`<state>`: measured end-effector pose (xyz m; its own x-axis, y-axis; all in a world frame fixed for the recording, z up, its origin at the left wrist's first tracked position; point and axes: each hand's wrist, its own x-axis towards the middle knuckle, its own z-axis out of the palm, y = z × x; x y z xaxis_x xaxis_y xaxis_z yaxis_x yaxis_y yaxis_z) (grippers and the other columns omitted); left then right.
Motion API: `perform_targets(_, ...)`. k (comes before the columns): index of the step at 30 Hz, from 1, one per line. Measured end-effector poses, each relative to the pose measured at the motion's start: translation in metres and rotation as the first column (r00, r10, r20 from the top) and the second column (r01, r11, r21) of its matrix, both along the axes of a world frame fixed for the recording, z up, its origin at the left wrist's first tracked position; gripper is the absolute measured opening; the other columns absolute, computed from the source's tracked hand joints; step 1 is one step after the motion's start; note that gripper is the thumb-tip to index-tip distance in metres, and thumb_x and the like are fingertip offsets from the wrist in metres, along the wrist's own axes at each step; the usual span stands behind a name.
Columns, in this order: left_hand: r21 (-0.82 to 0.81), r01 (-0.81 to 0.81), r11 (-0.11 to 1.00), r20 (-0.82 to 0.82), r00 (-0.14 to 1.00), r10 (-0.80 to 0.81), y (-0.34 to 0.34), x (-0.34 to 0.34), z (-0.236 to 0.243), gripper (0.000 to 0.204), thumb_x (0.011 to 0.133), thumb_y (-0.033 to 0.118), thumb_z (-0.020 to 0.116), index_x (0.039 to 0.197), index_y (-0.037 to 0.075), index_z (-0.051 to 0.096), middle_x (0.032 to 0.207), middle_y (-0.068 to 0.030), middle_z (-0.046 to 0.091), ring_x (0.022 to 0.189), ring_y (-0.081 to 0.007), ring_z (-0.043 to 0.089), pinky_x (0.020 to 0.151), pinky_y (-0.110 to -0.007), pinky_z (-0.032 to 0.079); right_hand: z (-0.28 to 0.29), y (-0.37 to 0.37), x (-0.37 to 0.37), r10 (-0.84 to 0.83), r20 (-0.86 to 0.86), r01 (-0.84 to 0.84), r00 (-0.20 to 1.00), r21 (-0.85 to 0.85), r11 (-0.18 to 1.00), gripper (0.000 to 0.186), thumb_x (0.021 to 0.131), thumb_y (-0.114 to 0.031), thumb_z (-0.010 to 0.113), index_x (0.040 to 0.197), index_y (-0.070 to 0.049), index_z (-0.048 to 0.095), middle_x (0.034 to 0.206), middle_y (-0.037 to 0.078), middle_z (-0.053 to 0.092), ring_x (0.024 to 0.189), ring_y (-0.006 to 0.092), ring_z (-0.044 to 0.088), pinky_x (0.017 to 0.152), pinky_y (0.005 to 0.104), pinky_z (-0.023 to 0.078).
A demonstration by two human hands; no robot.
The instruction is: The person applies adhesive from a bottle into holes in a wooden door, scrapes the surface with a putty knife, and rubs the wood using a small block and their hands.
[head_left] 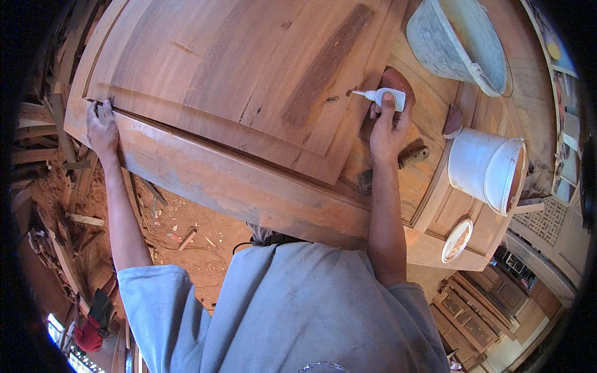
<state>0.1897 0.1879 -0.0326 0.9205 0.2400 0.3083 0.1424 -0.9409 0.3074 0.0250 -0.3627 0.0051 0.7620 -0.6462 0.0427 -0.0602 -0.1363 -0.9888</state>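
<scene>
A wooden door panel (217, 74) with a raised centre lies in front of me. My left hand (102, 129) grips the frame at its left end, fingers hooked over the edge by a narrow gap. In my right hand (390, 127) is a small white glue bottle (390, 99), held tilted, its thin nozzle aimed left over the panel's right side. Below the nozzle a dark mark shows in the wood, near a rough dark reddish patch (326, 65). Behind my right hand lies a reddish-brown rounded piece (395, 79), partly hidden.
To the right stand a grey bucket (435, 46), a white bucket (476, 163) and a round white lid (458, 241). A brush-like tool (413, 156) lies beside my right wrist. Wood scraps (78, 165) crowd the left, above a reddish dirt floor (193, 248).
</scene>
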Motion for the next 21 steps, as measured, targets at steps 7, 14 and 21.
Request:
perform_targets(7,0.004,-0.003,1.000,-0.003,1.000,0.003,0.000,-0.001,0.000,0.070,0.097,0.056,0.051,0.137,-0.002,0.052,0.139,-0.0236,0.054,0.130,-0.0365,0.051,0.109,-0.041,0.038,0.002,0.001,0.000,0.004,-0.009,-0.004,1.000,-0.012,1.000,0.027,0.102,-0.030,0.059,0.103,-0.003,0.059,0.078,0.001,0.059,0.066,0.0075,0.052,0.059,0.0241,0.043)
perform_targets(14,-0.015,0.023,1.000,0.002,1.000,-0.023,0.003,0.001,-0.001,0.069,0.097,0.055,0.052,0.136,-0.002,0.052,0.139,-0.0240,0.054,0.129,-0.0369,0.051,0.108,-0.041,0.039,0.002,0.001,0.000,0.016,-0.007,-0.016,1.000,-0.003,1.000,0.026,0.102,-0.029,0.058,0.103,-0.003,0.058,0.077,0.000,0.058,0.066,0.0079,0.051,0.059,0.0242,0.043)
perform_targets(21,-0.009,0.025,1.000,0.015,1.000,-0.025,0.002,0.000,-0.001,0.069,0.097,0.054,0.052,0.135,-0.003,0.053,0.138,-0.0240,0.054,0.129,-0.0365,0.051,0.108,-0.040,0.039,0.003,0.001,0.001,0.014,0.020,-0.015,1.000,0.018,1.000,0.026,0.103,-0.029,0.058,0.102,-0.003,0.057,0.077,0.000,0.057,0.067,0.0078,0.050,0.059,0.0241,0.042)
